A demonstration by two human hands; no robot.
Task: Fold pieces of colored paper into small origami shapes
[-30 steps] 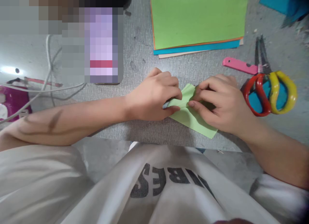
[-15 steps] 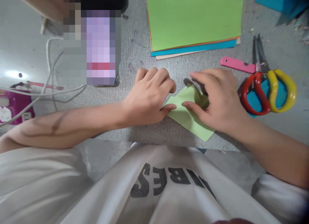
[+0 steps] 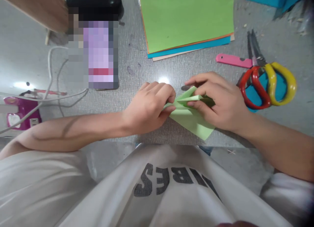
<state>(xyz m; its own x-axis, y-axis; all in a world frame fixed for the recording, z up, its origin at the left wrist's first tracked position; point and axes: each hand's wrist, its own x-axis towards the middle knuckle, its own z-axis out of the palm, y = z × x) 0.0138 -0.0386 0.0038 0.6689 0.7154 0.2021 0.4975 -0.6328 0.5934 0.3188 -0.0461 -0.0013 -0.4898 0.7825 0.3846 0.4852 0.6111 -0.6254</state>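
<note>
A piece of light green paper (image 3: 196,121), partly folded, lies at the table's near edge between my hands. My left hand (image 3: 153,104) pinches its left corner between thumb and curled fingers. On the other side, my right hand (image 3: 218,101) has its thumb and a finger closed on a raised fold of the paper, while the index finger reaches out above it. The flap stands up in a narrow ridge toward my right fingertips. Part of the paper's right side is hidden under my right hand.
Scissors (image 3: 262,85) with red and yellow handles lie at right over blue paper, beside a pink-handled tool (image 3: 234,60). Stacked coloured sheets (image 3: 186,21) lie at the back. At left are a blurred-out phone (image 3: 100,54), a white cable (image 3: 50,67) and a magenta object (image 3: 23,112).
Both hands have closed on the green paper. A flap that lay flatter is now lifted into a standing fold. The whole view has shifted slightly.
</note>
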